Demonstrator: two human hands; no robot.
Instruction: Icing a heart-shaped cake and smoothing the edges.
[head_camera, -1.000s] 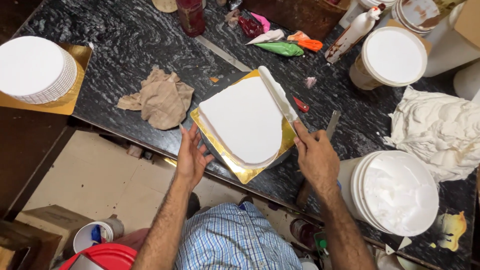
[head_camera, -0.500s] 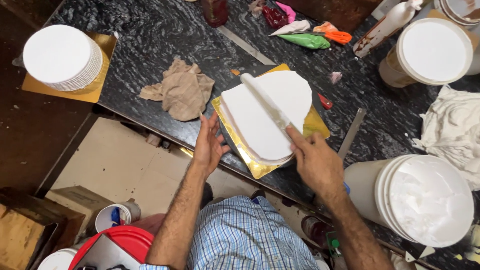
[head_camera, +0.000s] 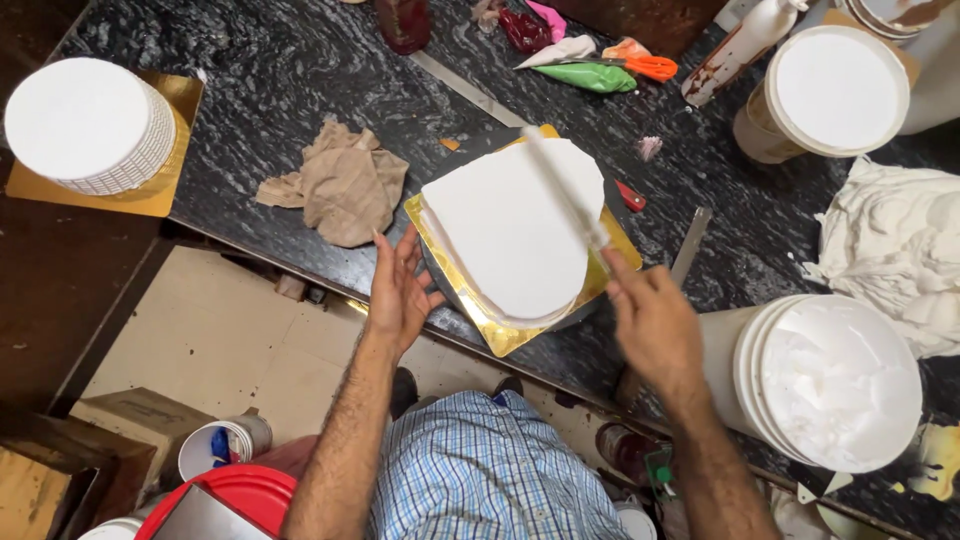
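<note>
A white iced cake (head_camera: 510, 235) sits on a gold board (head_camera: 470, 300) near the front edge of a dark marbled worktop (head_camera: 260, 80). The right hand (head_camera: 652, 325) is closed around the handle of a long icing knife (head_camera: 565, 195), whose blade lies flat across the top of the cake, pointing away from the person (the blade is blurred). The left hand (head_camera: 398, 290) is open with fingers spread, its fingertips at the left edge of the board, holding nothing.

Just left of the cake lies a crumpled brown paper (head_camera: 340, 185). Far to the left a second white cake (head_camera: 85, 125) with ridged sides stands on its own gold board. At the person's right a big bucket of white cream (head_camera: 835, 385) stands near the worktop's edge, with a heap of white cloth (head_camera: 895, 245) behind it. A lidded tub (head_camera: 825, 95) is at the far right, and beside it lie a green piping bag (head_camera: 585, 77) and orange scissors (head_camera: 650, 67). A metal ruler (head_camera: 465, 88) lies behind the cake.
</note>
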